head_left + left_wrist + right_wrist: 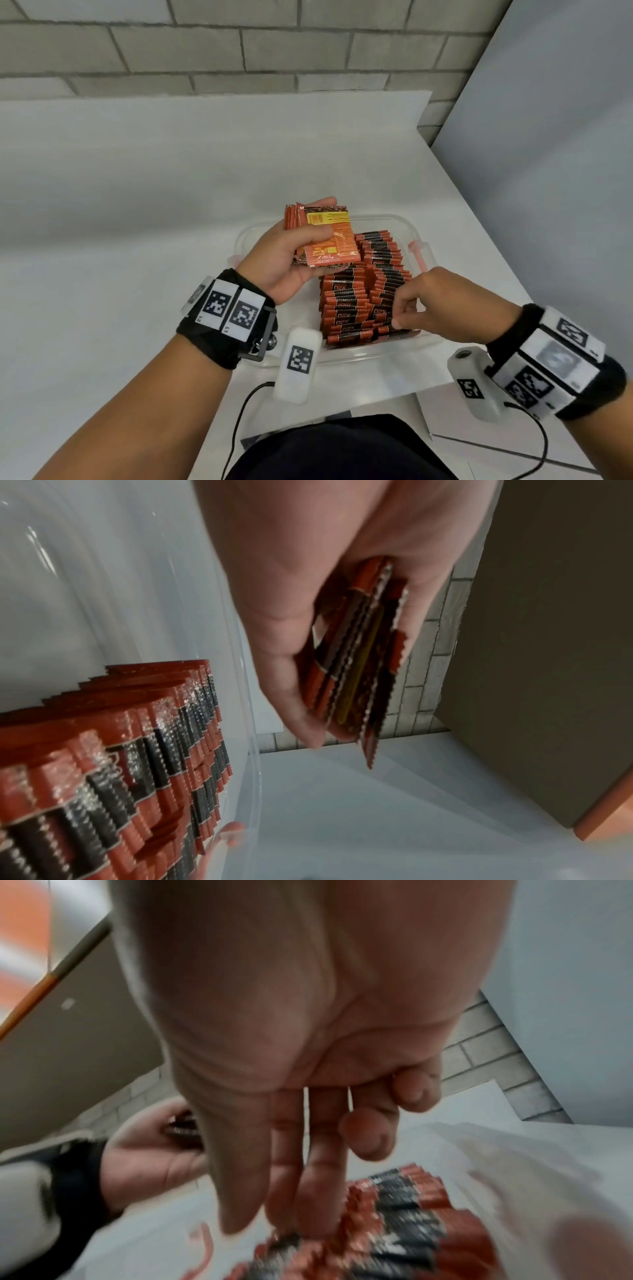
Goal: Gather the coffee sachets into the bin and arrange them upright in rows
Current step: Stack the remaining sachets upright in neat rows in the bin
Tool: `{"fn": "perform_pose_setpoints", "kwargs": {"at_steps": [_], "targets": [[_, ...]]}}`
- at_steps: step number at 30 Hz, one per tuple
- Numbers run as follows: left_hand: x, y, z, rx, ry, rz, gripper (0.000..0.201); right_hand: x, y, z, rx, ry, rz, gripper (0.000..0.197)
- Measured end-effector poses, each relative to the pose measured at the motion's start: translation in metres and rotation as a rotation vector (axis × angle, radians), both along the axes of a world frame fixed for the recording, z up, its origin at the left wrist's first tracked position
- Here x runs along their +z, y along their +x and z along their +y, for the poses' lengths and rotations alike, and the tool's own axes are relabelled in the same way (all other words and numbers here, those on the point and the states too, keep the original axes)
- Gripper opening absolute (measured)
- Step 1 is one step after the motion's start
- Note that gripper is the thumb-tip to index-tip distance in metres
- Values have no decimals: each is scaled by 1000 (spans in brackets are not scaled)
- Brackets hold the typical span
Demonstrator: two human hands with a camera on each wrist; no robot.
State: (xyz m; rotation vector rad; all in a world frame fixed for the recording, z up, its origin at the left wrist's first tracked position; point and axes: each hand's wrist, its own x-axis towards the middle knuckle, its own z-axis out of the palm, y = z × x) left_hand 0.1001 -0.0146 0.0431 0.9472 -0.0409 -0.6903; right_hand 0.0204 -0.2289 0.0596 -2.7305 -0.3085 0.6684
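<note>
A clear plastic bin (404, 222) stands on the white table and holds rows of red-and-black coffee sachets (356, 301) on edge, which also show in the left wrist view as sachets (137, 750). My left hand (318, 222) hovers over the bin's far left corner and grips a small stack of sachets (329, 240), thumb across the front one; the stack (356, 656) is seen edge-on. My right hand (402, 315) reaches into the near right part of the rows. Its thumb and first two fingers (315, 1204) point down and touch the sachet tops, with the other two curled.
The bin sits near the table's front right corner, and a red latch (419, 255) is on its right side. A grey brick wall (239, 44) runs behind and a grey panel (548, 171) stands to the right. The white tabletop (120, 205) stretches to the left.
</note>
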Motion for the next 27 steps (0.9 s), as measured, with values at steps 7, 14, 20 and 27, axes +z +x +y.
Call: {"fn": "perform_pose_setpoints", "kwargs": {"at_steps": [7,14,20,27], "targets": [[1,-9,-8,-88,2,-101,51,32,19,22,-349,570,-352,34],[2,-16,-8,-60,42,-119,58,27,28,27,-356,698,-548,20],[1,-18,-4,38,-54,-48,68,13,16,30,-100,556,-580,15],[4,-21,-4,22,1,-105,56,16,18,23,-198,533,-562,34]]}}
